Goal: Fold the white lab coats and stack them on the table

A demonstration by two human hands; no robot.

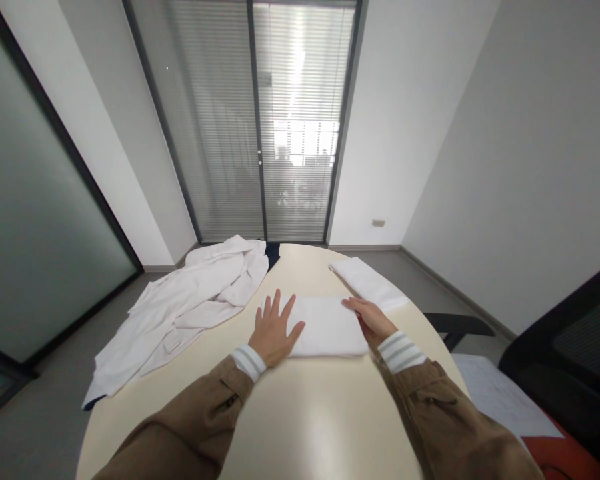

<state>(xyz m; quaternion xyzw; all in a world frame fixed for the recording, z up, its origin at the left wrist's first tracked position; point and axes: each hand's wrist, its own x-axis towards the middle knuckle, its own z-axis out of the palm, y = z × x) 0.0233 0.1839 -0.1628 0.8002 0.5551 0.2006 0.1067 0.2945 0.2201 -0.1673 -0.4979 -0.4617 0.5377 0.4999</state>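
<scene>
A folded white cloth [325, 330], shaped into a neat rectangle, lies flat on the round cream table [305, 413] in front of me. My left hand [275, 330] rests at its left edge, palm down with the fingers spread. At the opposite edge, my right hand [373, 319] is closed on the cloth's side, fingertips on top and the thumb out of sight. Beyond the right hand lies a second folded white cloth [367, 283]. A heap of loose white garments [195, 300] covers the table's left side, with a dark navy piece [273, 254] showing at its far end.
A black mesh chair [575, 347] stands to the right of the table, its armrest [455, 325] close to the table edge. Printed white paper [505, 393] and something red [565, 453] lie below it. A glass partition with blinds [300, 133] rises behind the table.
</scene>
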